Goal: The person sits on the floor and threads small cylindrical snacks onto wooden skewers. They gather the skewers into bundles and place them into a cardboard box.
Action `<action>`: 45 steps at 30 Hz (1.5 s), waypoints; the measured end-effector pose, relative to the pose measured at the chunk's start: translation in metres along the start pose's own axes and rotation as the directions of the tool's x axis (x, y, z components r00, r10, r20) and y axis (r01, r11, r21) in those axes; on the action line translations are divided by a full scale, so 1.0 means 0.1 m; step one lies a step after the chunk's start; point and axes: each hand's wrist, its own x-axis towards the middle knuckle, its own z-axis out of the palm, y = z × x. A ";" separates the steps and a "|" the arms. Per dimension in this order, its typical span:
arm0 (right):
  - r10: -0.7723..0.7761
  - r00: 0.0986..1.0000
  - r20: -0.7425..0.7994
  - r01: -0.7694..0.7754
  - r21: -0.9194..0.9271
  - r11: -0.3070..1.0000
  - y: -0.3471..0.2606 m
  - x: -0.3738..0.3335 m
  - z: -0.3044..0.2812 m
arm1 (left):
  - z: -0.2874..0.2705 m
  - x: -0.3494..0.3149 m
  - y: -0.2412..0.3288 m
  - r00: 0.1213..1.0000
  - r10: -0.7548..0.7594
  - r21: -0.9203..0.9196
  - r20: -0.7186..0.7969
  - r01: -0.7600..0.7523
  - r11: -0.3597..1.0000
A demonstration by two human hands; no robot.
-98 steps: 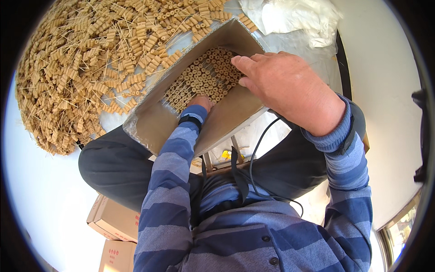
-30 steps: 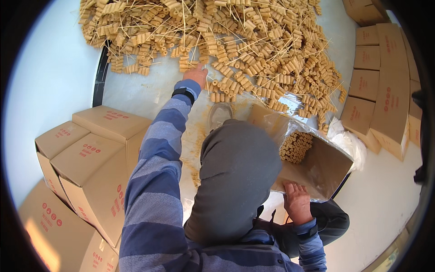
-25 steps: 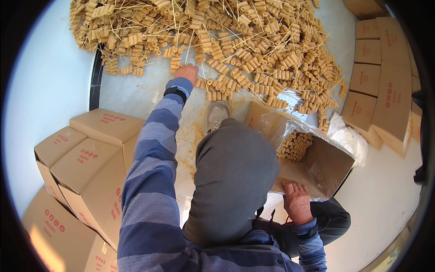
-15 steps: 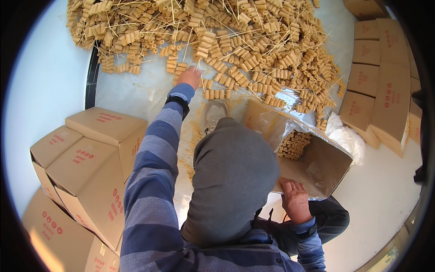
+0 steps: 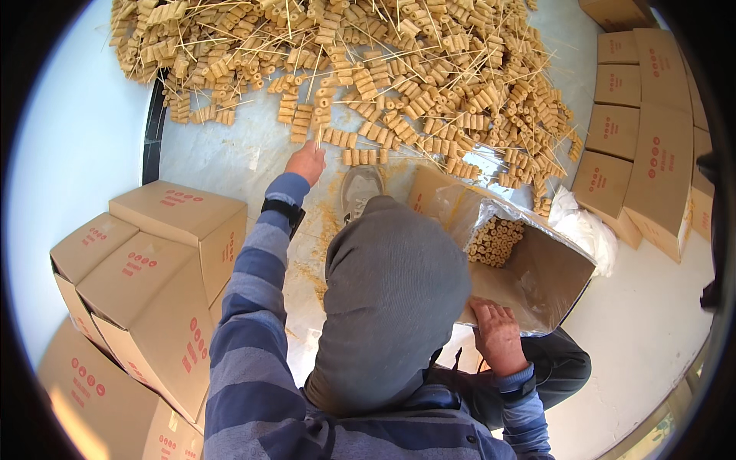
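A: ok what's the room like, going left to right?

B: Far left, pale wall [image 5: 84, 115] and a stack of closed cartons [image 5: 146, 264] with red printing. Black skirting strip [image 5: 152, 130] where the wall meets the floor.

A: And the floor?

B: Pale grey floor [image 5: 238, 149], kinda shiny, orange-brown crumbs [image 5: 328, 218] scattered near the person's shoe [image 5: 360, 188]. A huge pile of skewers [image 5: 429, 65], ridged tan tubes on thin sticks, sprawls across the top.

A: Hands?

B: Left hand [image 5: 307, 163] is at the pile's near edge, fingers pinched closed on the bare end of one skewer [image 5: 323, 106], its tubes pointing away. Right of the bent knee [image 5: 399, 291] there's a tilted open carton [image 5: 548, 264], plastic-lined, with packed skewers [image 5: 494, 241] inside, ends showing. Right hand [image 5: 500, 341] has its fingers curled over the near edge, gripping it; can't see the thumb.

A: Far right?

B: White plastic bag [image 5: 584, 230] beside the carton, then more closed boxes [image 5: 655, 161].
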 end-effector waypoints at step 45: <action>0.308 0.927 -0.213 0.181 0.975 0.130 -0.34 1.72 -1.36 | -0.38 0.56 0.23 0.854 -0.209 0.159 -0.476 0.317 0.935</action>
